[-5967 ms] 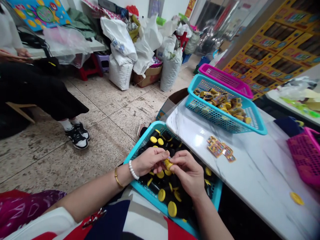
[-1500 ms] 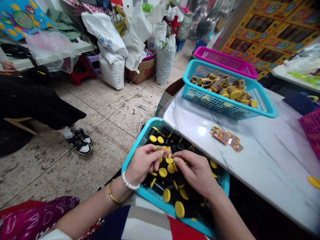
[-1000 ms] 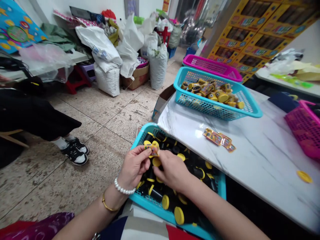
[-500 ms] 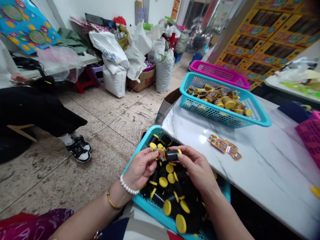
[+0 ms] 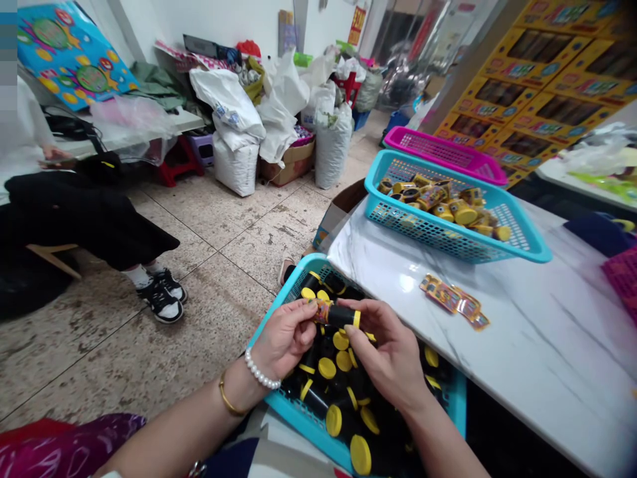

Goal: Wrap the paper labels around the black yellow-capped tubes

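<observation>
My right hand [image 5: 385, 345] grips a small black bottle [image 5: 343, 316] by its yellow-capped end, thumb and fingers on either side of the cap. A printed yellow-orange sleeve [image 5: 322, 311] is pinched in the fingertips of my left hand [image 5: 288, 332]. It meets the far end of the bottle; how much of the bottle lies inside it I cannot tell. Under both hands, a blue basket [image 5: 279, 297] holds many loose black bottles with yellow caps [image 5: 361, 455].
On the marble-patterned table [image 5: 502, 358] lie several flat printed sleeves [image 5: 452, 300]. Behind them stands a blue basket [image 5: 462, 249] of sleeved bottles, beside a magenta basket [image 5: 448, 149]. A seated person's shoes [image 5: 162, 295] are at left. Stacked yellow boxes [image 5: 537, 79] rise behind.
The view has shifted a little, so the surroundings sit slightly lower and further right. Both hands still hold the bottle and sleeve end to end; my right thumb sits a little lower on the cap.
</observation>
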Action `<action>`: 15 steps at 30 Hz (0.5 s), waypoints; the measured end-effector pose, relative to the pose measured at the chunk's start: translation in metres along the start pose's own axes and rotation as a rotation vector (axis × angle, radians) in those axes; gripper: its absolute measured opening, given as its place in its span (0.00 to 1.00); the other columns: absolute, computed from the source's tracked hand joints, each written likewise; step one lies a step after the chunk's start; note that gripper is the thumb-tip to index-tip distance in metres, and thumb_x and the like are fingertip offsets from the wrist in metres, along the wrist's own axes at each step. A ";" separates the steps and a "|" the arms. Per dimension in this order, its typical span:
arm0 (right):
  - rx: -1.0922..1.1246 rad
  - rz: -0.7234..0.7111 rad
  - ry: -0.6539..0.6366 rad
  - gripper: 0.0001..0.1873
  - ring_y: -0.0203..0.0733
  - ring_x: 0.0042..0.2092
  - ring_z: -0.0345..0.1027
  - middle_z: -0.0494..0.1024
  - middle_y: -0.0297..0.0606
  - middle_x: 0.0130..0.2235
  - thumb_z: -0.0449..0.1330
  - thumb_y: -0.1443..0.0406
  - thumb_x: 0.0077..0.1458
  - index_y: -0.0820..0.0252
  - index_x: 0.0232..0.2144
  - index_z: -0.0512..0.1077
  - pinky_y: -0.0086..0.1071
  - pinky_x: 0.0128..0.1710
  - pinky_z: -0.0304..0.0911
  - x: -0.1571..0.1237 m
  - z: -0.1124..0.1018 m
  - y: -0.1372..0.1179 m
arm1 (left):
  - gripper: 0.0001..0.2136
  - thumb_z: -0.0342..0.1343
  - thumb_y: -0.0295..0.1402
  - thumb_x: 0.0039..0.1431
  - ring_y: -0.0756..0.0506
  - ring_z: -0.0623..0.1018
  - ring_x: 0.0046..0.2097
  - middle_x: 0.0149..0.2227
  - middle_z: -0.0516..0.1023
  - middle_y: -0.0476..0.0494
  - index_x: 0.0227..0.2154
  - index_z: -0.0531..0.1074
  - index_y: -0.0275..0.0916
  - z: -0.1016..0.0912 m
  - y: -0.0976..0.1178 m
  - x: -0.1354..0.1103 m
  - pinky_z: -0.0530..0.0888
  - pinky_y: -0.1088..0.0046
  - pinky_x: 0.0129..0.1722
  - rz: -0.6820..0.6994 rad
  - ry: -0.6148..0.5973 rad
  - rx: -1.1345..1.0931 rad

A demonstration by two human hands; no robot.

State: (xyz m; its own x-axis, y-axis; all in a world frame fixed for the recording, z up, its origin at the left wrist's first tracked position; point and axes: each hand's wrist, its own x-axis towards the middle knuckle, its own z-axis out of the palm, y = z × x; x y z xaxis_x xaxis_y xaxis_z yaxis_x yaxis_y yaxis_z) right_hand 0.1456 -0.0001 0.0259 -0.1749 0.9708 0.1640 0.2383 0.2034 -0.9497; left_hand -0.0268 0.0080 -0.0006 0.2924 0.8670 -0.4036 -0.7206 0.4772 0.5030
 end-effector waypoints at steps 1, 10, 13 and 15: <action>0.001 0.000 -0.017 0.12 0.44 0.50 0.73 0.76 0.43 0.51 0.61 0.65 0.56 0.55 0.43 0.67 0.39 0.52 0.67 0.000 0.000 0.000 | 0.11 0.67 0.33 0.49 0.61 0.60 0.14 0.23 0.69 0.53 0.29 0.71 0.32 0.000 -0.001 0.000 0.50 0.86 0.10 0.003 0.001 0.010; 0.216 0.171 0.002 0.09 0.43 0.39 0.77 0.81 0.41 0.39 0.61 0.60 0.55 0.56 0.36 0.67 0.36 0.40 0.72 0.008 -0.002 -0.002 | 0.12 0.66 0.34 0.50 0.59 0.62 0.16 0.20 0.68 0.51 0.32 0.74 0.31 -0.004 -0.004 -0.002 0.48 0.86 0.12 -0.024 -0.039 0.126; 0.105 0.073 0.075 0.09 0.44 0.41 0.76 0.80 0.43 0.43 0.61 0.61 0.56 0.56 0.39 0.67 0.37 0.43 0.72 0.004 0.000 0.003 | 0.13 0.67 0.35 0.49 0.59 0.60 0.15 0.18 0.67 0.53 0.34 0.74 0.32 -0.003 -0.005 -0.001 0.48 0.85 0.11 -0.019 0.001 0.164; 0.038 0.018 0.062 0.09 0.43 0.43 0.75 0.79 0.43 0.45 0.60 0.63 0.57 0.56 0.41 0.67 0.37 0.44 0.71 0.001 0.001 0.006 | 0.14 0.68 0.35 0.47 0.59 0.60 0.15 0.21 0.69 0.52 0.34 0.73 0.33 -0.001 -0.006 -0.001 0.49 0.85 0.11 0.001 0.029 0.182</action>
State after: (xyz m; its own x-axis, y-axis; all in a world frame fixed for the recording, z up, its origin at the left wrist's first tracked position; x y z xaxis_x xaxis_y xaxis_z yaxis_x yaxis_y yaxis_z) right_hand 0.1459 0.0017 0.0204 -0.1113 0.9806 0.1614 0.2039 0.1815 -0.9620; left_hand -0.0237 0.0038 -0.0041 0.2719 0.8640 -0.4238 -0.5942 0.4971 0.6323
